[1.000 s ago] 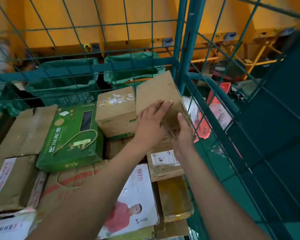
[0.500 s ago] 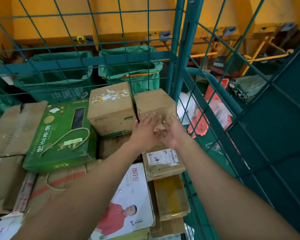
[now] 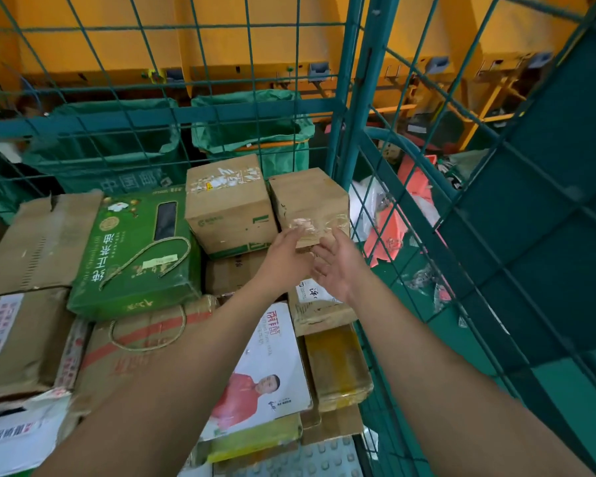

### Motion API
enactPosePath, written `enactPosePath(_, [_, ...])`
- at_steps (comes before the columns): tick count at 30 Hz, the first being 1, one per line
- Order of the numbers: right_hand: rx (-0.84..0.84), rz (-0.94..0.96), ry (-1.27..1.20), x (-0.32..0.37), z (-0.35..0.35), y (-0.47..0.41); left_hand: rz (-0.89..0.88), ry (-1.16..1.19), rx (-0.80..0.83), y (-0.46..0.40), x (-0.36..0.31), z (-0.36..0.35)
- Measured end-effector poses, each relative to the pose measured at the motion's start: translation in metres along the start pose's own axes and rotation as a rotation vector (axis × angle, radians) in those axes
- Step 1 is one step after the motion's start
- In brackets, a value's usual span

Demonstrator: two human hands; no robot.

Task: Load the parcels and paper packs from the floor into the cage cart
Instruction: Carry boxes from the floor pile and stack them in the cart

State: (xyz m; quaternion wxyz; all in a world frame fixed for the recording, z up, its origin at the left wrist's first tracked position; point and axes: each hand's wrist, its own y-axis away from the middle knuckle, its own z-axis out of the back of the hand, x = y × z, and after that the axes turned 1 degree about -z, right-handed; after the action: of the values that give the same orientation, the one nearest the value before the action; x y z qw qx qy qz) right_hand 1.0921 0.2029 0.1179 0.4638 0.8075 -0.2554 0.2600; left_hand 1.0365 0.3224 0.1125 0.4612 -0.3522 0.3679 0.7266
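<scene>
Both hands, left (image 3: 286,259) and right (image 3: 338,266), open, fingers loose, touching small box (image 3: 310,201) in cart (image 3: 351,98) corner. Box sitting on stack edge, maybe tipping.

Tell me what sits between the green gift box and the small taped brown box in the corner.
In the head view, one brown carton with a green stripe stands between the green gift box and the small taped box, close beside both.

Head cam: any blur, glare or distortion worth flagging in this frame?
Head view: wide-angle bowing bends the cage cart bars; left hand and right hand fingertips are motion-smeared against the small taped box; mild glare on its tape; a strong yellow-green cast; the mesh background is soft.
</scene>
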Motion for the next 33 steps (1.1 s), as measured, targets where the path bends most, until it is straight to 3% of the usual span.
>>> enactPosePath(16, [-0.145,0.071,-0.011,-0.129,0.009,0.148,0.111,0.375,0.099,0.179,0.037,-0.019])
enactPosePath(24, [-0.308,0.115,-0.039,-0.190,0.078,0.259,0.117,0.356,0.372,0.251,0.055,-0.102])
enactPosePath(33, [-0.573,0.217,-0.310,-0.280,0.179,0.398,0.237,0.314,0.663,0.387,0.031,-0.220])
